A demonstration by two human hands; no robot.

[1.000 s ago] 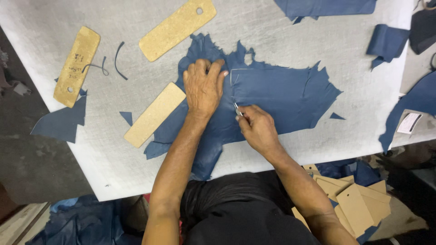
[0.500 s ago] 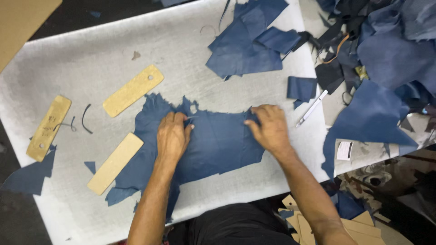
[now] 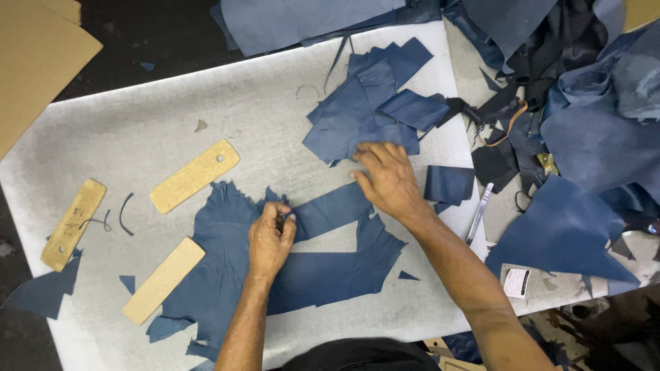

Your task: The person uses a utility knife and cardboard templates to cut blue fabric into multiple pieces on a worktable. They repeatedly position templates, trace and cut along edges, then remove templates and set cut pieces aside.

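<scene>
One small label [image 3: 516, 282] is seen at the lower right of the frame: a little rectangular tag, part white and part black, lying flat on the counter [image 3: 137, 137] just below a large blue leather piece [image 3: 564, 233]. No packages, signs or screens are seen.

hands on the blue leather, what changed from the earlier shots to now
The right hand left the big blue leather piece and reached up to the pile of cut blue pieces; the small cutting tool it held a second ago no longer shows. The left hand went from pressing flat to pinching a cut strip. The three tan templates kept their places beside the leather.
</scene>
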